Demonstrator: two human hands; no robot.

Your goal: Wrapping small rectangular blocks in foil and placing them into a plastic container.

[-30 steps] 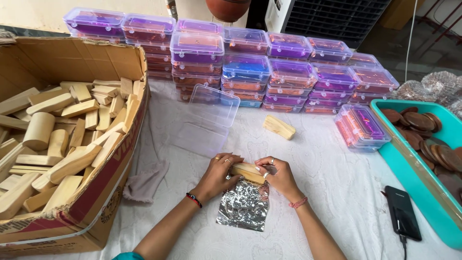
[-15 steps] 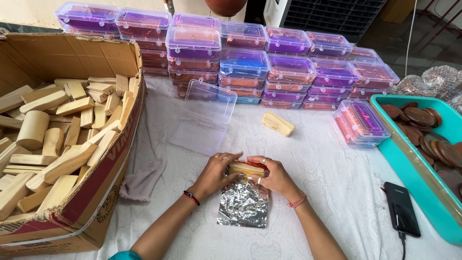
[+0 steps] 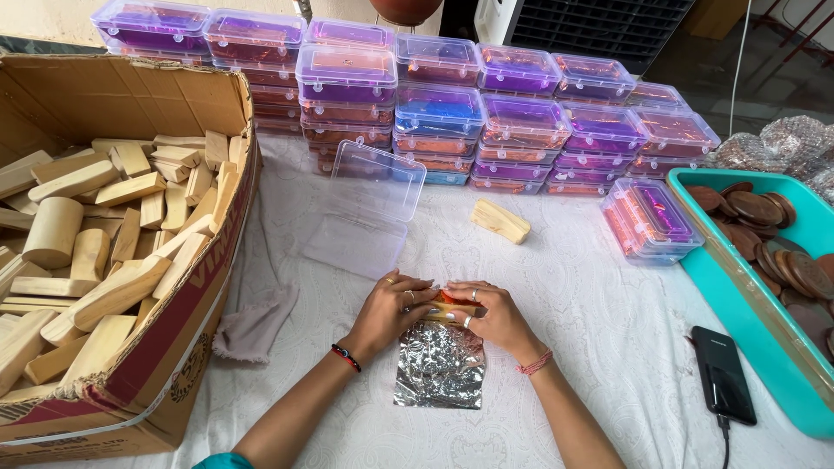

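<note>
The white cloth-covered table (image 3: 608,313) carries every item and serves as the reference surface. At its left edge stands an open cardboard box (image 3: 187,339) filled with pale wooden blocks (image 3: 104,234). Along the far edge runs a stacked row of clear lidded plastic boxes (image 3: 452,95) with purple, blue and orange contents. At the right edge sits a teal tray (image 3: 738,287) holding brown discs (image 3: 773,234), with a black phone (image 3: 721,373) on the cloth just beside it. Between the stacks and the table's middle lies one empty clear box with its lid open (image 3: 365,208). One loose wooden block (image 3: 499,221) lies to the right of that box. A grey rag (image 3: 256,326) lies beside the cardboard box.

Near the table's front edge lies a crinkled sheet of foil (image 3: 440,366). At its far end rests a small wooden block (image 3: 450,311), long axis running left to right, an orange strip at its top. The left hand (image 3: 391,308) and right hand (image 3: 495,314) are pressed close together from either side, fingertips pinching the block's ends. Both hands are equally near it. The foil extends from the block toward the person.
</note>
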